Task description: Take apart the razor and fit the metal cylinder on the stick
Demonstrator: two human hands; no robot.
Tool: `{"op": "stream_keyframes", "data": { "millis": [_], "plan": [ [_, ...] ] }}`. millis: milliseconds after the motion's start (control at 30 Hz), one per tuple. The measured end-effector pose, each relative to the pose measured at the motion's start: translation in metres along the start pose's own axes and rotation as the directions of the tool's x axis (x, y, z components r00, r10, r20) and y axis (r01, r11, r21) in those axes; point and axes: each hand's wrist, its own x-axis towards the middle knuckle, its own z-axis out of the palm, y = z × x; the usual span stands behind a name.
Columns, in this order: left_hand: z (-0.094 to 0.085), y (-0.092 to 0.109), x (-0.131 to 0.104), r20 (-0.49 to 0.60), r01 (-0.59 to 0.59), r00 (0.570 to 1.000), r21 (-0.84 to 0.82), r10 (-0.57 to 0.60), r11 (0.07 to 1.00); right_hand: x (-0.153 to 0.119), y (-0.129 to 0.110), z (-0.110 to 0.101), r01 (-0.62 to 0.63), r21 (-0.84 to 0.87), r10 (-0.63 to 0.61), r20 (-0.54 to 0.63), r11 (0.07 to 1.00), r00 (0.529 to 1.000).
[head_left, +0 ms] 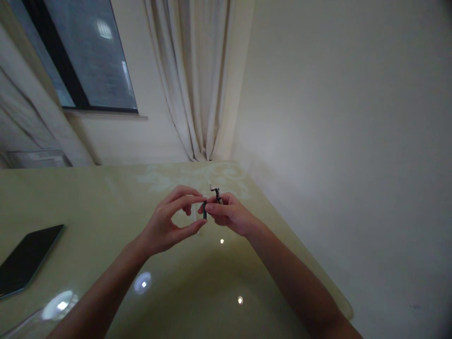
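Observation:
Near the middle of the view, above the table, my left hand (174, 219) holds a small dark green piece (205, 210) upright between thumb and a fingertip. Close against its right side, my right hand (228, 212) has its fingers pressed together on a small black and silver metal part (216, 194), whose bent end sticks up above the fingers. The right fingertips meet the green piece or lie just beside it; the exact contact is too small to tell. A thin pale strip shows behind the left fingers.
The glossy yellow-green table (106, 212) reflects several lights. A dark tablet-like slab (30, 259) lies at the left. Something clear and curved (26, 325) shows at the lower left corner. A wall (335, 141) runs along the table's right edge; curtains (197, 80) hang behind.

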Motion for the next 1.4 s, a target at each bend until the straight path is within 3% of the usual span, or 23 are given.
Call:
{"op": "stream_keyframes", "data": {
  "millis": [100, 200, 267, 367, 467, 567, 733, 900, 1000, 1200, 1267, 1400],
  "plan": [
    [0.001, -0.002, 0.0, 0.003, 0.048, 0.999, -0.038, -0.047, 0.998, 0.0, 0.001, -0.002, 0.008, -0.043, -0.008, -0.004, 0.999, 1.0],
    [0.002, -0.005, 0.002, -0.001, 0.244, 0.968, -0.199, -0.249, 0.949, -0.001, 0.0, -0.002, 0.079, -0.191, -0.095, -0.08, 0.978, 0.992],
    [0.003, -0.007, 0.004, 0.017, 0.446, 0.884, -0.327, -0.467, 0.833, -0.004, -0.003, -0.001, 0.153, -0.345, -0.207, -0.125, 0.926, 0.97],
    [0.005, -0.009, 0.005, 0.144, 0.667, 0.71, -0.451, -0.689, 0.593, -0.009, -0.008, 0.003, 0.269, -0.58, -0.388, -0.09, 0.769, 0.917],
    [0.008, -0.007, 0.004, 0.35, 0.769, 0.6, -0.499, -0.719, 0.399, -0.014, -0.011, 0.005, 0.355, -0.735, -0.514, 0.01, 0.578, 0.858],
    [0.011, -0.002, 0.003, 0.475, 0.803, 0.557, -0.519, -0.681, 0.294, -0.015, -0.009, 0.005, 0.403, -0.814, -0.573, 0.108, 0.418, 0.813],
    [0.012, 0.001, 0.001, 0.512, 0.805, 0.546, -0.54, -0.663, 0.245, -0.015, -0.002, -0.001, 0.434, -0.881, -0.574, 0.261, 0.186, 0.776],
    [0.011, 0.002, 0.001, 0.495, 0.8, 0.554, -0.54, -0.669, 0.262, -0.015, 0.0, -0.005, 0.443, -0.893, -0.584, 0.319, 0.077, 0.746],
    [0.011, 0.003, 0.002, 0.434, 0.762, 0.606, -0.557, -0.666, 0.33, -0.015, -0.006, -0.002, 0.48, -0.864, -0.6, 0.306, 0.15, 0.739],
    [0.005, 0.006, 0.002, 0.194, 0.598, 0.73, -0.645, -0.656, 0.475, -0.022, -0.024, 0.013, 0.414, -0.745, -0.59, 0.035, 0.523, 0.807],
    [0.004, 0.009, 0.003, 0.157, 0.562, 0.771, -0.623, -0.617, 0.543, -0.024, -0.026, 0.016, 0.414, -0.726, -0.59, 0.015, 0.549, 0.808],
    [0.002, 0.014, 0.004, 0.178, 0.521, 0.831, -0.581, -0.528, 0.625, -0.026, -0.027, 0.017, 0.474, -0.761, -0.637, 0.105, 0.443, 0.764]
  ]
}}
